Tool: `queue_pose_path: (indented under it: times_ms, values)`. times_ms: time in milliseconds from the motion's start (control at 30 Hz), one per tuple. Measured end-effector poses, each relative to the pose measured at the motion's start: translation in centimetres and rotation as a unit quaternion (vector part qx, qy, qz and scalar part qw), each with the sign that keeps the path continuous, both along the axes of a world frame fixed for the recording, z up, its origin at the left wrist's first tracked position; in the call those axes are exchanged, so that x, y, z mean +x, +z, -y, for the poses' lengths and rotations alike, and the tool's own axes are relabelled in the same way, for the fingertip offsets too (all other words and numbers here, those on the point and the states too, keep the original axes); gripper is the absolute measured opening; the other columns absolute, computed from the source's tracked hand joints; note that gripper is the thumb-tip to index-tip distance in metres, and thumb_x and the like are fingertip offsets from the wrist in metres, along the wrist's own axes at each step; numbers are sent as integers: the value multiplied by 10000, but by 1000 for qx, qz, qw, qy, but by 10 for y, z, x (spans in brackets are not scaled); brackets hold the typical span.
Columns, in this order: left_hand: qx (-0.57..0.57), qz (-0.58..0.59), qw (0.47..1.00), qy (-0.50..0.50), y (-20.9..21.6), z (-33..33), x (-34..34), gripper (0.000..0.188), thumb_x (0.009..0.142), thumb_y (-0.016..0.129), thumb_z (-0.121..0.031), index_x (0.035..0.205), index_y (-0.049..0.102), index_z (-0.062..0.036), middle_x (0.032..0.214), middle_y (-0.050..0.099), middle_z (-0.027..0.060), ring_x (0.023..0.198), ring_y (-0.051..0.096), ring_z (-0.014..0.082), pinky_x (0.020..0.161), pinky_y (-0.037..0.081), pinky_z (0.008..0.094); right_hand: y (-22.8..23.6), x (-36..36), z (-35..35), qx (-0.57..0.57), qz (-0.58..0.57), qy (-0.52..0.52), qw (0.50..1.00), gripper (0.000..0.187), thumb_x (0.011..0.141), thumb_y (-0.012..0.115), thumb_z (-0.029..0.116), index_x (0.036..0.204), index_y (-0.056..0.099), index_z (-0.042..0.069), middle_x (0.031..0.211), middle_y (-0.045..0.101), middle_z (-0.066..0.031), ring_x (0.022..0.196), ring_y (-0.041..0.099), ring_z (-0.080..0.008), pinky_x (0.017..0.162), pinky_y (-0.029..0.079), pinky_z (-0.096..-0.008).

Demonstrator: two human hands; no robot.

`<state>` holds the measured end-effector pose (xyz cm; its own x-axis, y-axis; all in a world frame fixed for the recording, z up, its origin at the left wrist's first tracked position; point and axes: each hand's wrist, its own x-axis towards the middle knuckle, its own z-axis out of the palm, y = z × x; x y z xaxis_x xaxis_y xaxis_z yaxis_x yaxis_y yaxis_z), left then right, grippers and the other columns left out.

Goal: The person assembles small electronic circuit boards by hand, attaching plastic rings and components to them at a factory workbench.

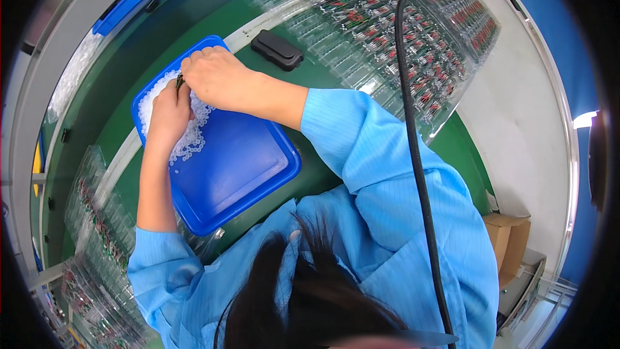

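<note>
Over the far left part of a blue tray (239, 155), my two hands come together. Fingers and thumb of my left hand (169, 113) are pinched on a small dark part (180, 81), only a bit of which shows. My right hand (216, 77) is closed just beside it, knuckles up, its fingertips touching or nearly touching that part; what they grip is hidden. Under and around both hands lies a heap of small white translucent plastic rings (190, 142), spread toward the middle of the tray.
A black case-like object (278, 50) lies beyond the tray. Clear plastic trays of red-and-green wired parts (413, 52) fill the far right, with more trays (97, 271) at the near left. A black cable (413, 142) hangs across the right. An open cardboard box (507, 239) stands at right.
</note>
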<state>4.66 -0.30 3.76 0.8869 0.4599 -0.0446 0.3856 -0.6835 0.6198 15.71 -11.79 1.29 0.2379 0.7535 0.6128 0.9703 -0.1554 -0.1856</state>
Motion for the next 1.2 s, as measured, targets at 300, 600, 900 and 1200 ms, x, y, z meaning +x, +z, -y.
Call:
queue_pose_path:
  times_ms: [300,600,900,1200]
  values:
    - [-689,220,686,78,-27,-24,-22,188,1052,521,-213,1139,529,-46,1218,640,196,1211,604,309,1045,513,440,14,21,13,160,-779,120,594,298,1059,487,309,1080,638,52,991,672,-41,869,604,-136,775,451,-290]
    - [-540,363,726,222,-14,0,-14,288,1064,466,-222,1229,523,6,1316,599,169,1228,578,269,1062,458,456,63,16,48,-147,-542,215,799,299,1039,535,323,1019,664,53,842,574,29,792,499,-81,729,404,-235]
    - [-272,317,902,-113,-9,-13,2,339,1064,446,-287,1257,610,-62,1262,665,64,1177,608,204,1001,476,375,95,24,45,-382,-383,162,826,334,1038,536,346,1030,675,43,783,532,25,777,484,-86,699,407,-242]
    - [-142,74,965,-207,11,-1,-28,285,1060,483,-262,1207,584,-39,857,584,14,800,539,120,766,486,285,93,45,40,-368,-360,132,847,318,995,598,315,997,682,8,820,654,-41,762,603,-133,676,470,-290]
